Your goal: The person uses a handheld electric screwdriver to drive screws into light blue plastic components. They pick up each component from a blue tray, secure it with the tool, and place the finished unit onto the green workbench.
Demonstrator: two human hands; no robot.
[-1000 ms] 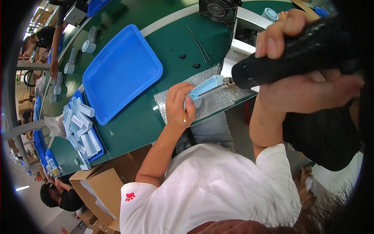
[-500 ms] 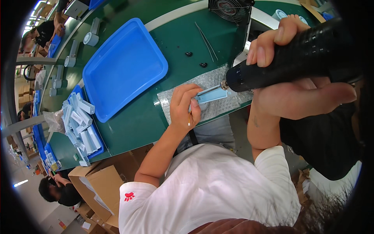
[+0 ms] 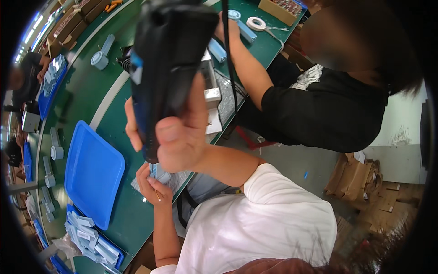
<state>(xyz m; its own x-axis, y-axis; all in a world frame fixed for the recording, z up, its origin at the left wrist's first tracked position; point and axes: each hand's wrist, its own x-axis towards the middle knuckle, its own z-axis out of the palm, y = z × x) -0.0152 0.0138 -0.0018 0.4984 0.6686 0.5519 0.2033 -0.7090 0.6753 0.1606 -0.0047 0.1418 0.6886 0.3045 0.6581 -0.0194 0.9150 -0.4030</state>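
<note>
My right hand grips a black electric screwdriver, which stands upright close to the camera with its tip pointing down toward the table edge. Below it, my left hand holds a small light blue part down on a silvery mat at the near edge of the green table. A thin stick shows between the left fingers. The screwdriver's tip is hidden behind my right hand.
A blue tray lies left of the mat, with a pile of light blue parts below it. A co-worker in black reaches an arm onto the table at the right. Cardboard lies on the floor.
The view has swung round. The screwdriver has gone from lying across the mat to standing upright near the camera. My left hand stays on the blue part.
</note>
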